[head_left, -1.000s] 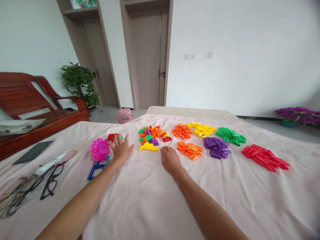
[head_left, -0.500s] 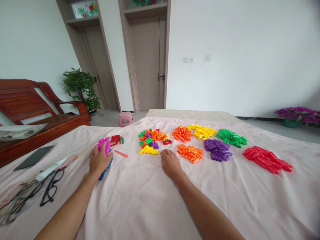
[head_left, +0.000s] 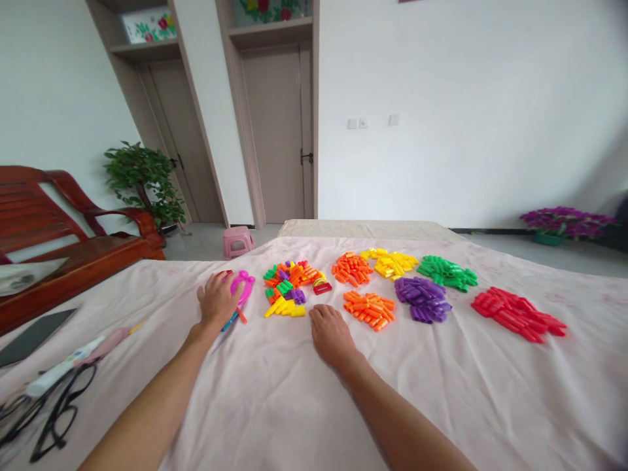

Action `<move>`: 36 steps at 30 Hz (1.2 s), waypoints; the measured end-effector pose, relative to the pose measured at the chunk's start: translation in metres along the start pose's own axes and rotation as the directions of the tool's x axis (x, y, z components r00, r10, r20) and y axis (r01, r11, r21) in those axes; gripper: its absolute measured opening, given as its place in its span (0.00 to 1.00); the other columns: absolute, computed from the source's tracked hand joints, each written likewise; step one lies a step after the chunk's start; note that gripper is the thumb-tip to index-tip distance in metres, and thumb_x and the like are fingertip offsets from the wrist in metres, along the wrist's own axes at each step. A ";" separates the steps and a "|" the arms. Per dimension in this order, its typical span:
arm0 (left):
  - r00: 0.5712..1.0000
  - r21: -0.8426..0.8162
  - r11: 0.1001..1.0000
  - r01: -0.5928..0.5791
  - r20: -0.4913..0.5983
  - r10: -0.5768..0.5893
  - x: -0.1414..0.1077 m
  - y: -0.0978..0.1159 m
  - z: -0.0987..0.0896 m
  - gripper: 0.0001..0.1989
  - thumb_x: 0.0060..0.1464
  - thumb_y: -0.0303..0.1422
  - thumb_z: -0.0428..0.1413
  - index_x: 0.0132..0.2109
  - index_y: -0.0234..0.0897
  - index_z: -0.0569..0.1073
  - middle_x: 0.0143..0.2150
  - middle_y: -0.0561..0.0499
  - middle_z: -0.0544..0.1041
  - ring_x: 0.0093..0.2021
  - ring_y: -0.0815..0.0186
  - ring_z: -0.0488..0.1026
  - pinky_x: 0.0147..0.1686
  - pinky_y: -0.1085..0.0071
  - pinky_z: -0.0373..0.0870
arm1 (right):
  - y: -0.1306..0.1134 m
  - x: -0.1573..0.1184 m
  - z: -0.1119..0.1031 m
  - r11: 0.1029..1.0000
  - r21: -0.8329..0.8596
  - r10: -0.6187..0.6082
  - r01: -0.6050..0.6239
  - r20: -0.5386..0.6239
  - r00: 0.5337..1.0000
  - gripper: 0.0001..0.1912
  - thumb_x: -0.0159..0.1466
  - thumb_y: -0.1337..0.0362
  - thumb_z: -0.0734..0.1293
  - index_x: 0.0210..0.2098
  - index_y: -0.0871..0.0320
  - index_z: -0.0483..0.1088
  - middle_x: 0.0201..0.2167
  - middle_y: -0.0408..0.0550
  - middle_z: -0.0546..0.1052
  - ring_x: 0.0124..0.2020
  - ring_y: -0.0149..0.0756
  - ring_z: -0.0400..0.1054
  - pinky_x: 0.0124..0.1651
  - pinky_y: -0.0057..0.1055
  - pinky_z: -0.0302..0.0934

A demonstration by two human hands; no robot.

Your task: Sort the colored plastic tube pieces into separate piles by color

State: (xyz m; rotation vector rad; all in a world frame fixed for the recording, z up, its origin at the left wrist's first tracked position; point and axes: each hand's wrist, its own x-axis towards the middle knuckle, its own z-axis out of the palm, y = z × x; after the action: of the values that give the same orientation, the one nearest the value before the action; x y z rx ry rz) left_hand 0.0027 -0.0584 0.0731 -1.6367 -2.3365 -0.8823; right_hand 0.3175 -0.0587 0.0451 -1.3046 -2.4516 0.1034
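Resting the left hand point(head_left: 218, 302) over the near side of the magenta flower-shaped dish point(head_left: 243, 286), on the left part of the cloth point(head_left: 275, 399), perhaps for steadying; cannot tell gripping from mere touching, with the fingertips hard to make out. Poking out below the dish, just beside the left hand: one blue piece point(head_left: 229, 322) and one orange stick point(head_left: 242, 316). Laying the right hand point(head_left: 333, 335) palm down near the mixed heap point(head_left: 290, 280), seemingly for support, bending its fingers together and hiding the palm; cannot tell if fully closed, showing nothing held. Lying grouped by colour, presumably for easy telling apart: two orange piles point(head_left: 369, 309), one yellow pile point(head_left: 392, 263), one green pile point(head_left: 447, 272), one purple pile point(head_left: 422, 299), one red pile point(head_left: 519, 314). Overlapping too much for counting single pieces.
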 end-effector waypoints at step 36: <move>0.980 -0.474 0.878 -0.073 0.128 0.150 0.007 0.018 0.101 0.17 0.58 0.35 0.48 0.46 0.39 0.80 0.50 0.46 0.80 0.53 0.60 0.75 0.57 0.64 0.67 | 0.017 0.081 0.019 0.925 0.376 0.074 -0.052 -0.043 0.996 0.16 0.64 0.61 0.67 0.50 0.55 0.76 0.46 0.48 0.80 0.47 0.40 0.72 0.48 0.30 0.61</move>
State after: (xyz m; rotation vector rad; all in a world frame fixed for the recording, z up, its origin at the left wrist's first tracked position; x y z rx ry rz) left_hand 0.0361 0.0063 0.0010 -2.0692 -2.2105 -1.4249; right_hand 0.2832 0.0194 0.0458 -1.1946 -2.2000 0.5191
